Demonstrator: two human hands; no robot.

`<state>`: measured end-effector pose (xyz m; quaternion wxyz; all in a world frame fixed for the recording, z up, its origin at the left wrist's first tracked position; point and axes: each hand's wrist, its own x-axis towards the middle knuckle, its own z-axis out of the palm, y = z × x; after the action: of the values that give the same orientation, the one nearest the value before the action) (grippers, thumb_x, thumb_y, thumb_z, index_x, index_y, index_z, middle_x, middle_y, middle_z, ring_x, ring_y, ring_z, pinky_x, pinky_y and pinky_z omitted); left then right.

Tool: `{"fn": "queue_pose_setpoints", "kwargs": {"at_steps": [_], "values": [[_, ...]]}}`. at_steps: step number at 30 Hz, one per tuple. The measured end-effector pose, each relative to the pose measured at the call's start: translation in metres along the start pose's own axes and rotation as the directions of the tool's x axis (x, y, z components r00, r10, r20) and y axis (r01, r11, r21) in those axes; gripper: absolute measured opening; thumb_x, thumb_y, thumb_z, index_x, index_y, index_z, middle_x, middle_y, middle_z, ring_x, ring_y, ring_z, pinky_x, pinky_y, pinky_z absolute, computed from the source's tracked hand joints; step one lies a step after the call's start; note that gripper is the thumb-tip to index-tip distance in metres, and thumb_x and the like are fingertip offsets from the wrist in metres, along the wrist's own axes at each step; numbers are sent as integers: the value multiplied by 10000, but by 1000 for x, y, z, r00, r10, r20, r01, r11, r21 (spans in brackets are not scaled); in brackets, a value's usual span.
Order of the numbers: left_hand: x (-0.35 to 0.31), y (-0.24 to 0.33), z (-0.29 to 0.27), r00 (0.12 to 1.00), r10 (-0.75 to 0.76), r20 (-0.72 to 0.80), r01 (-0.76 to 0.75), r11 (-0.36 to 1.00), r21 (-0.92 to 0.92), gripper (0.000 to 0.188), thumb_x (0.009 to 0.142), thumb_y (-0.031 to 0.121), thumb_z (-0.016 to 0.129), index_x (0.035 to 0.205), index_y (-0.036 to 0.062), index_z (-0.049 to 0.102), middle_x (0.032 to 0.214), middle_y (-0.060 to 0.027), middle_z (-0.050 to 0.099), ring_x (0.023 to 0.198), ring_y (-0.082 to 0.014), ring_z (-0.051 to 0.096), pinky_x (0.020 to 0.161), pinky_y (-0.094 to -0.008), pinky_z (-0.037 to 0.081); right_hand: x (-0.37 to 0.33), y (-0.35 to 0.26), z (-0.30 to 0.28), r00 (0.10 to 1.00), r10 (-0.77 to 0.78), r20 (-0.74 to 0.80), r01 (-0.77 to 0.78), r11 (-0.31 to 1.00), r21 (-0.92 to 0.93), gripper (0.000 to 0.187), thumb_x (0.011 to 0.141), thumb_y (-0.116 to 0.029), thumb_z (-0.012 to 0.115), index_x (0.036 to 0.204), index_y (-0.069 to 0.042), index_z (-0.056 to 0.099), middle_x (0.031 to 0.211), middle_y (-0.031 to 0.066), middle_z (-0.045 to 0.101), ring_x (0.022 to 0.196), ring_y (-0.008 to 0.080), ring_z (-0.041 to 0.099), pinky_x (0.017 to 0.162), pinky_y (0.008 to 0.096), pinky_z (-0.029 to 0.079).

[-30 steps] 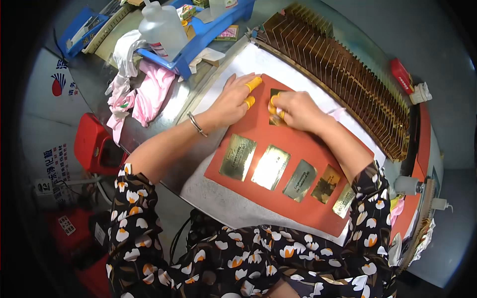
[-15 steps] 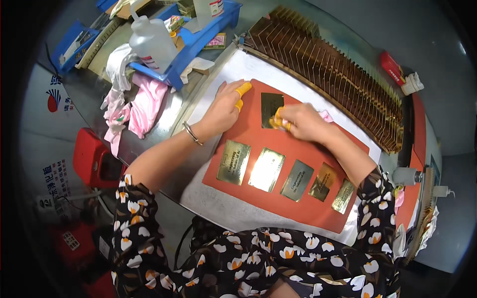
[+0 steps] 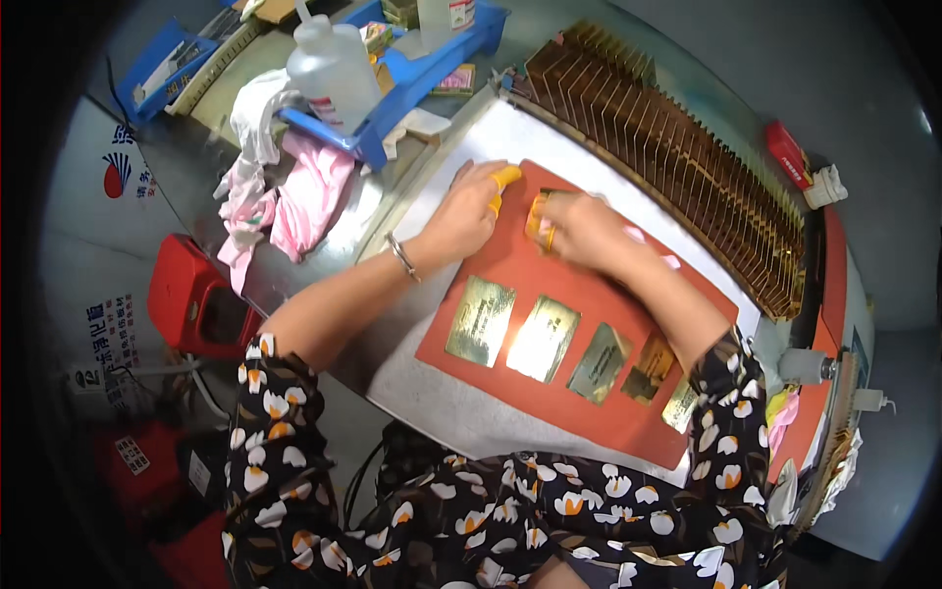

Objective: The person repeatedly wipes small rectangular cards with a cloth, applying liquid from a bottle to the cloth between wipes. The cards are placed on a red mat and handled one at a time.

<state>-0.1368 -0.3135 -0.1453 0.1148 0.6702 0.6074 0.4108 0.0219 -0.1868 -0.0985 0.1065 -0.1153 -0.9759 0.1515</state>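
The left hand [image 3: 469,211] rests at the far left corner of the red mat [image 3: 491,257]. Its fingers are a little bent and loosely apart, and I see nothing in it. The right hand [image 3: 581,231] is bunched up, fingertips down, on top of a shiny plate [image 3: 557,190] near that same corner. The hand hides most of this plate, and I cannot tell if the fingers pinch something. Both hands wear yellow finger covers [image 3: 505,178]. A small pink bit [image 3: 634,234] peeps out past the right hand.

Five more gold-coloured plates [image 3: 480,321] lie in a row along the mat's near edge. A long rack [image 3: 657,162] full of thin upright sheets stands past the far edge.

The plate looks thin, stiff and light. Its smooth face is likely slippery and may scratch or smudge easily. The best place to hold it seems to be its edges, with soft fingers.
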Motion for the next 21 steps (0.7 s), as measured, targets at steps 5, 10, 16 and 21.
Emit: {"fn": "queue_pose_setpoints", "kwargs": {"at_steps": [5, 10, 16, 21], "values": [[7, 3, 2, 999, -45, 21, 47, 989, -141, 429, 731, -61, 417, 1141, -1, 529, 1201, -187, 500, 1125, -325, 444, 1002, -385, 319, -25, -14, -24, 998, 62, 25, -60, 995, -77, 46, 755, -93, 562, 750, -53, 540, 733, 116, 607, 687, 328, 581, 572, 420, 446], [5, 5, -8, 984, -170, 55, 179, 940, -291, 396, 816, 77, 534, 1197, -21, 488, 1158, -188, 523, 1120, -317, 450, 970, -354, 350, -141, -82, -107, 906, 320, -277, -250, 933, 258, 66, 777, -55, 613, 832, -24, 593, 725, 105, 618, 637, 210, 619, 554, 317, 471], [-6, 146, 25, 918, 268, 291, -281, 960, 5, 853, 619, 378, 769, 1251, -58, 397, 1255, -223, 410, 1171, -350, 368, 1003, -464, 259, -334, -132, -155, 582, 759, -291, -378, 569, 730, 75, 837, -108, 591, 829, -34, 580, 610, -35, 475, 514, 14, 400, 459, 174, 299], [-10, 233, 130, 771, 331, 544, -393, 919, -3, 1049, 513, 503, 798, 1244, -118, 374, 1260, -219, 364, 1207, -329, 311, 1011, -524, 200, -379, -145, -69, 176, 968, -180, -239, 220, 946, 93, 853, -154, 604, 841, -66, 575, 610, -46, 469, 491, 19, 386, 443, 168, 286]]}}
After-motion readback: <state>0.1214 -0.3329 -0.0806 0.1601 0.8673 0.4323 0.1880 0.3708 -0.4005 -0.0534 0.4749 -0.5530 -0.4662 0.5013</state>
